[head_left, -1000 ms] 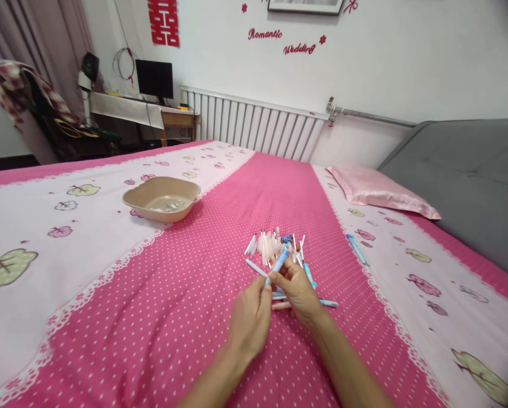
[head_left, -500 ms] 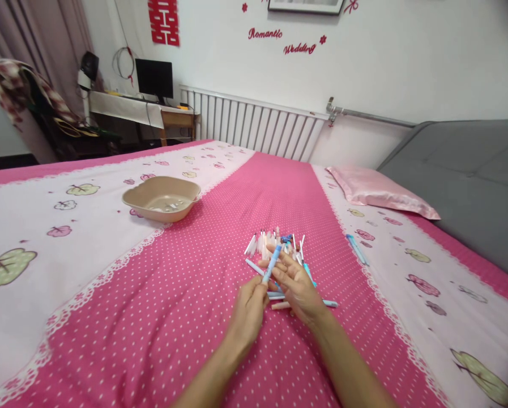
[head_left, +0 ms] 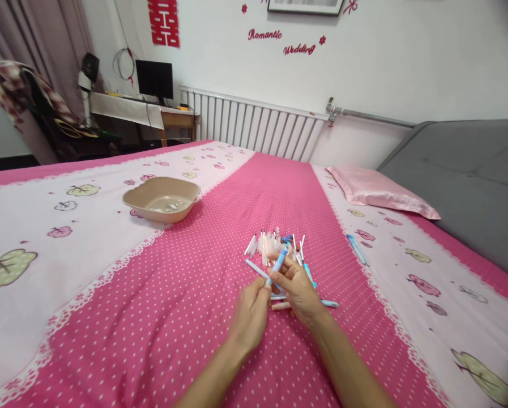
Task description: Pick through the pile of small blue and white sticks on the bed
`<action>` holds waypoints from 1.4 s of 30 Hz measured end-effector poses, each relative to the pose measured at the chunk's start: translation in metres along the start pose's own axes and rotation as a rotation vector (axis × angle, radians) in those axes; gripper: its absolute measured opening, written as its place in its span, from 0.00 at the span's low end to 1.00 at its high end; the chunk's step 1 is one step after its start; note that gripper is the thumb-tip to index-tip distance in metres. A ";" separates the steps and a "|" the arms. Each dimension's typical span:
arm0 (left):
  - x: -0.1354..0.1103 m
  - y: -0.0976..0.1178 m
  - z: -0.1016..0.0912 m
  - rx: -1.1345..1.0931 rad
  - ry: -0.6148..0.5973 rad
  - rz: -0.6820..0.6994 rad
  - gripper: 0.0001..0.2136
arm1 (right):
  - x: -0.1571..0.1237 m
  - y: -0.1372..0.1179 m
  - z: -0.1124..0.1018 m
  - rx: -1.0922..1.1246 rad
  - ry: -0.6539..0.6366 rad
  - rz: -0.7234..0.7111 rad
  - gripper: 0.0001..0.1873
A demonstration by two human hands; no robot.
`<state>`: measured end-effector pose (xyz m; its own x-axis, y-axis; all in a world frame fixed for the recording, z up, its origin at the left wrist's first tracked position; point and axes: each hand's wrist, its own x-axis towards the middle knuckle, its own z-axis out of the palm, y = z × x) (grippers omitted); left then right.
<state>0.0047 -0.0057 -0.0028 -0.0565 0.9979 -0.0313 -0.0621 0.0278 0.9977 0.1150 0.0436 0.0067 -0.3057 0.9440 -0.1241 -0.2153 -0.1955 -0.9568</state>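
Note:
My left hand is closed on the lower end of a light blue pen, which tilts up and to the right. My right hand has its thumb and fingers around the same pen, higher up. Beneath and beyond both hands lies a loose pile of pens and slim sticks, some white, some pinkish. A pale blue pen sticks out to the left of the pile. Near my right wrist, a blue-ended pen rests on the bedspread. My hands partly hide the pile's near side.
A beige plastic basin with a few small pieces inside stands to the left on the pink dotted bedspread. Blue pens lie apart on the right. Beyond are a pink pillow, grey headboard and radiator.
The pen has shifted slightly to the right and tilts more. My right thumb and fingers have closed in around it; before, they were more spread. The basin and the pile look unmoved.

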 end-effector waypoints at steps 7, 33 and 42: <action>0.001 0.004 0.000 -0.048 -0.065 0.008 0.10 | -0.005 -0.003 0.002 0.071 -0.060 -0.059 0.28; -0.002 0.010 -0.001 0.082 -0.043 0.067 0.12 | 0.000 0.000 -0.002 0.034 -0.060 -0.003 0.28; -0.008 0.011 -0.004 0.676 0.095 0.213 0.13 | -0.001 -0.003 0.001 -0.060 0.044 0.020 0.30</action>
<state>0.0003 -0.0139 0.0081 -0.0871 0.9771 0.1939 0.5896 -0.1063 0.8007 0.1153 0.0429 0.0096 -0.2681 0.9512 -0.1531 -0.1530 -0.1989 -0.9680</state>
